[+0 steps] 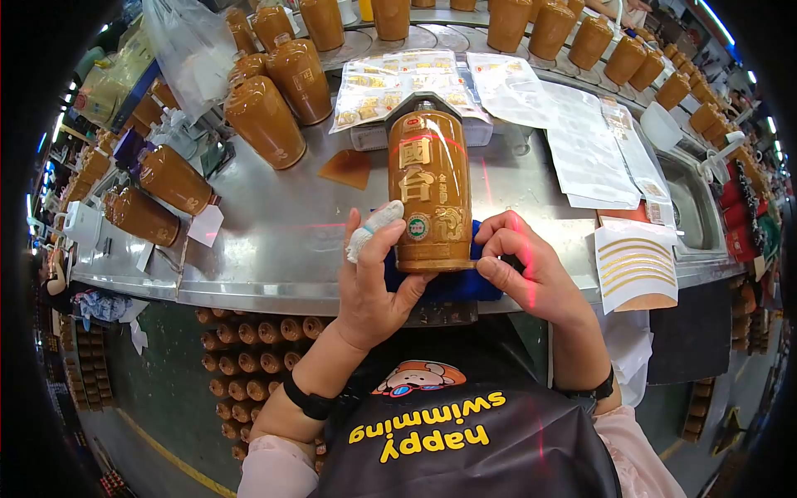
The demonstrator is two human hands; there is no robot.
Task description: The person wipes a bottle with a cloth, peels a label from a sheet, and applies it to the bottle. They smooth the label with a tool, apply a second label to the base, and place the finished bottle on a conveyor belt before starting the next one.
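Right now the brown bottle (429, 187) is sitting base-down on the blue pad (452, 288) at the near edge of the steel table (274, 236), long axis running away toward its cap (423, 106), left hand (378, 278) clasping its lower-left flank, right hand (523, 270) pinching the base rim.

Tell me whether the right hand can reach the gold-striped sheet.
Probably yes: the gold-striped sheet lies just outside the right hand with nothing between, though that hand is pressed to the bottle.

One left hand (374, 286); one right hand (527, 278); one held bottle (429, 191); one blue cloth (448, 286); one gold-striped sheet (635, 266).
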